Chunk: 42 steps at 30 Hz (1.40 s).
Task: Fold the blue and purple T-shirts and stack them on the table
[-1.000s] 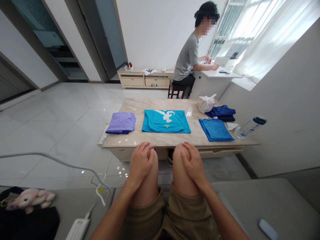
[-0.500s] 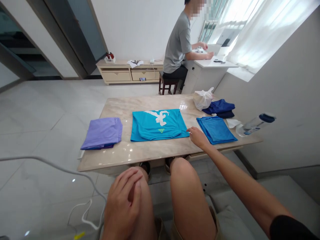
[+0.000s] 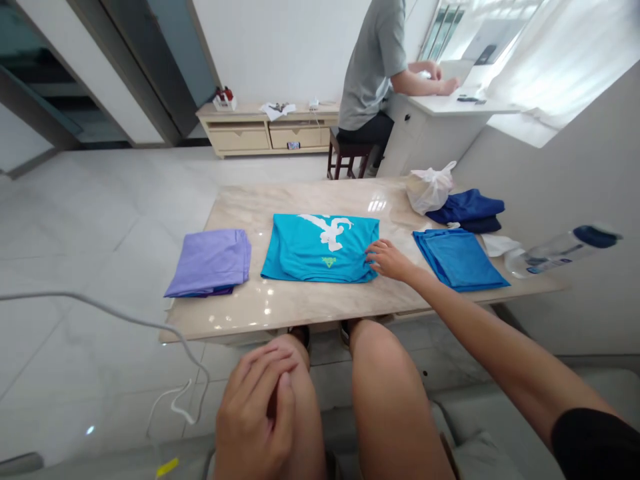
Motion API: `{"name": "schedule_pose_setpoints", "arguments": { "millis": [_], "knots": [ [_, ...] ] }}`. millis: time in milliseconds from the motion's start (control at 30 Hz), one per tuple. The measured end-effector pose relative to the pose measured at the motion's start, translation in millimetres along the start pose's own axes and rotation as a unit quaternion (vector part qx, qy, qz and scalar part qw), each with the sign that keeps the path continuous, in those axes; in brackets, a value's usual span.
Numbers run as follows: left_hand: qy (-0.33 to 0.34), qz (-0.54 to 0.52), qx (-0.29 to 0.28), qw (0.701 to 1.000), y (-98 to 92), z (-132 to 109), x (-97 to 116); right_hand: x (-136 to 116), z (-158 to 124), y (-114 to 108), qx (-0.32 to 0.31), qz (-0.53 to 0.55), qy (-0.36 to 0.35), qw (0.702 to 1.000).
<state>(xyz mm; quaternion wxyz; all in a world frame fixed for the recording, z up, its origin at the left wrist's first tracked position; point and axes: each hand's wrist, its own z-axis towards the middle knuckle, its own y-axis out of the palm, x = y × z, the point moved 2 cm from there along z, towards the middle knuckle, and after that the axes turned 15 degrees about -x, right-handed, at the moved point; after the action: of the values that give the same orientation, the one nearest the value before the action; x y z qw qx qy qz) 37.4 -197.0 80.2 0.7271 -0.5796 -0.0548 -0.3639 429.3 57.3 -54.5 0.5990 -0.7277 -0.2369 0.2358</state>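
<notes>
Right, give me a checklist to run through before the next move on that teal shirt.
1. Right hand on the teal shirt: ok, fingertips touch its right edge.
2. Grip closed on the fabric: cannot tell, the fingers hide the edge.
3. Left hand free: ok, it rests on the left knee and holds nothing.
4. Shirt lying flat: ok, spread on the table with its print showing.
5. Neighbours apart from it: ok, the purple garment and the blue garment each lie with a gap.
6. Bottle steady: not ok, it lies on its side at the table's right end.
</notes>
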Motion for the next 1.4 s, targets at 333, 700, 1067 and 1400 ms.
{"name": "schedule_pose_setpoints", "arguments": {
  "millis": [333, 700, 1067, 1400],
  "knots": [
    [-0.039, 0.030, -0.010, 0.999, 10.2, -2.3, 14.0, -108.1, 45.5, -69.2, 0.024, 0.146, 0.171, 0.974],
    [-0.005, -0.032, -0.130, 0.991, 27.8, 14.4, 26.0, -174.3, 43.2, -84.4, -0.047, 0.153, 0.124, 0.979],
    [-0.137, 0.032, -0.198, 0.970, 100.3, 118.4, -49.2, -163.8, 47.5, -64.7, -0.030, 0.221, 0.041, 0.974],
    [-0.163, -0.099, -0.134, 0.972, 94.9, 124.0, -90.5, -156.3, 49.6, -41.2, -0.061, 0.174, 0.041, 0.982]
  ]
}}
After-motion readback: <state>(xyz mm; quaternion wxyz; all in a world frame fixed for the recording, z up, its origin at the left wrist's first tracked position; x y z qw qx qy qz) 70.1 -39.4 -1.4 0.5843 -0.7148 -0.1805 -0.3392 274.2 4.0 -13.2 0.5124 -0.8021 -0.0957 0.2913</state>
